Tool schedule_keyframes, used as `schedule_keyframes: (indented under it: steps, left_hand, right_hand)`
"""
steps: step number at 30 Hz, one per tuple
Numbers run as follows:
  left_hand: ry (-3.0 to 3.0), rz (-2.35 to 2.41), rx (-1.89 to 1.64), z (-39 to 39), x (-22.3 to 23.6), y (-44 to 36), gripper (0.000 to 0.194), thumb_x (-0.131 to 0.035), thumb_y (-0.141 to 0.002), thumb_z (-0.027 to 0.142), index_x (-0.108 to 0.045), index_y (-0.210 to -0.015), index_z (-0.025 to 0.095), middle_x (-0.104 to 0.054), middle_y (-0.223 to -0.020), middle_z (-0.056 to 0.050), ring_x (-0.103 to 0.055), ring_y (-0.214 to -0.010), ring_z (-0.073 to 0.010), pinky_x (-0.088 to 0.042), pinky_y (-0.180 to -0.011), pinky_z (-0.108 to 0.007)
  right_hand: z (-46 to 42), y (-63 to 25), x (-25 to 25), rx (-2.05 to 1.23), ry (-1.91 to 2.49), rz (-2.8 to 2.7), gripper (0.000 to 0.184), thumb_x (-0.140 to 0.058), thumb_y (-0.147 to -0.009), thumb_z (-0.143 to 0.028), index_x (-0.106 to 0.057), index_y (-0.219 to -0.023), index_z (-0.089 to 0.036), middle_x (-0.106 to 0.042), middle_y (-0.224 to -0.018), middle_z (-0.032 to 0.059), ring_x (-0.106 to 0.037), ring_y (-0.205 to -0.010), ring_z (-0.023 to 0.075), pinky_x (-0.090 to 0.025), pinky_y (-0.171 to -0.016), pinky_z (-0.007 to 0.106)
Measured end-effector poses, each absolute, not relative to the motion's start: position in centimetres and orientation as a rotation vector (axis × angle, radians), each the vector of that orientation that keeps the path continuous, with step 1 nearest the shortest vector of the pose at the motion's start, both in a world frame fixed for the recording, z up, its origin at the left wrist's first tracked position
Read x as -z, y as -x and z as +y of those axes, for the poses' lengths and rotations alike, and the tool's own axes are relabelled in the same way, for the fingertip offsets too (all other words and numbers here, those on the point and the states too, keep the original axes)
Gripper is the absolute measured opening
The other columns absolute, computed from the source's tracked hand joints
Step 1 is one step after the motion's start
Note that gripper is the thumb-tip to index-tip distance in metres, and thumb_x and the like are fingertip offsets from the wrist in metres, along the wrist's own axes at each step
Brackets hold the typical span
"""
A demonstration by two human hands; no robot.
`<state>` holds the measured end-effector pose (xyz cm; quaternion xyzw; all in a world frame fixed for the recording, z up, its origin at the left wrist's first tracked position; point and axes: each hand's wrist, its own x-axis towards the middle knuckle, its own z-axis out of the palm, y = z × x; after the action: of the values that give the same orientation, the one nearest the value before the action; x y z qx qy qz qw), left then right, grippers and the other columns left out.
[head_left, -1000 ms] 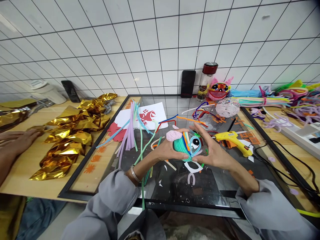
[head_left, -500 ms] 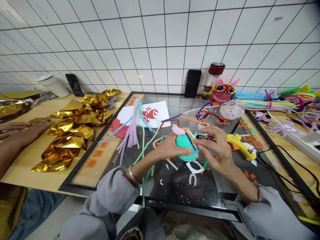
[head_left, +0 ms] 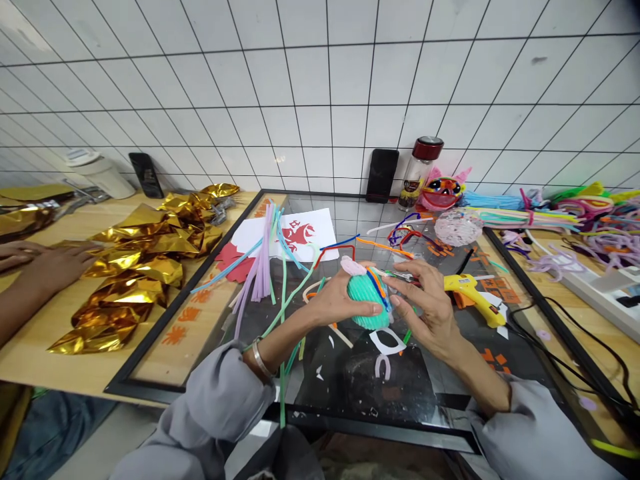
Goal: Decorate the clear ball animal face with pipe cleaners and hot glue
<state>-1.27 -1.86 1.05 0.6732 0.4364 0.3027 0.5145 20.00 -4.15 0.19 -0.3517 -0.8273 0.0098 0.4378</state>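
A teal pipe-cleaner ball [head_left: 369, 301] with a pink ear and orange and blue stripes is held above the glass-topped frame [head_left: 440, 380] at the centre. My left hand [head_left: 336, 300] cups the ball from the left, thumb underneath. My right hand [head_left: 425, 308] covers its right face, fingers curled and fingertips pressing on the striped part. The eye side of the figure is hidden behind my right fingers.
Loose pipe cleaners [head_left: 267, 260] and a white paper with a red cutout [head_left: 300, 235] lie behind. A yellow glue gun [head_left: 473, 293] sits right of my hands. Gold foil [head_left: 145, 260] covers the wooden table at left, where another person's hand [head_left: 47, 267] rests.
My right hand has closed over the ball's right face, hiding the eye that showed a second ago. The camera view has shifted slightly.
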Motion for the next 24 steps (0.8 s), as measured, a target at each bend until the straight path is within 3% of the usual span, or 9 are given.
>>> schedule_keyframes:
  steps: [6, 10, 14, 17, 24]
  left_hand:
    - [-1.526, 1.001, -0.729, -1.8, -1.2, 1.3, 0.086, -0.079, -0.063, 0.044, -0.048, -0.137, 0.014, -0.062, -0.128, -0.014, -0.061, -0.115, -0.0325, -0.050, -0.098, -0.047]
    - [-1.465, 0.991, -0.729, -1.7, -0.7, 1.7, 0.089, -0.080, -0.064, 0.045, -0.046, -0.141, 0.014, -0.064, -0.127, -0.014, -0.063, -0.114, -0.0326, -0.052, -0.097, -0.046]
    - [-1.454, 1.010, -0.790, -1.3, 0.1, 2.1, 0.092, -0.083, -0.062, 0.047, -0.047, -0.141, 0.015, -0.065, -0.129, -0.013, -0.063, -0.115, -0.0335, -0.052, -0.098, -0.047]
    - [-1.417, 1.040, -0.868, -1.1, 0.2, 2.1, 0.094, -0.084, -0.060, 0.048, -0.049, -0.141, 0.015, -0.066, -0.128, -0.013, -0.064, -0.115, -0.0338, -0.053, -0.096, -0.046]
    - [-1.305, 1.066, -0.918, -1.0, 0.1, 2.0, 0.083, -0.084, -0.059, 0.048, -0.059, -0.128, 0.010, -0.071, -0.117, -0.015, -0.066, -0.109, -0.0327, -0.056, -0.091, -0.043]
  right_hand:
    - [-3.8, -20.8, -1.0, -0.017, 0.891, -1.967, 0.028, -0.059, -0.091, -0.023, -0.069, -0.117, -0.027, -0.065, -0.119, 0.0104, -0.060, -0.113, 0.0273, -0.048, -0.094, 0.048]
    - [-2.2, -24.8, -1.9, 0.108, 1.235, -1.685, 0.024, -0.054, -0.092, -0.032, -0.071, -0.107, -0.023, -0.070, -0.104, 0.0099, -0.065, -0.102, 0.0259, -0.050, -0.090, 0.044]
    - [-1.2, -28.5, -2.1, 0.123, 1.967, -1.735, 0.036, -0.055, -0.087, -0.046, -0.070, -0.095, -0.015, -0.071, -0.097, 0.0156, -0.068, -0.093, 0.0314, -0.051, -0.079, 0.043]
    - [-1.3, -29.0, -2.2, 0.030, 2.439, -1.901, 0.048, -0.049, -0.089, -0.056, -0.069, -0.097, -0.013, -0.072, -0.101, 0.0208, -0.069, -0.095, 0.0358, -0.049, -0.071, 0.041]
    - [-1.8, -29.2, -2.9, -0.107, 2.633, -2.063, 0.054, -0.053, -0.085, -0.061, -0.070, -0.102, -0.013, -0.074, -0.104, 0.0217, -0.071, -0.100, 0.0349, -0.049, -0.070, 0.037]
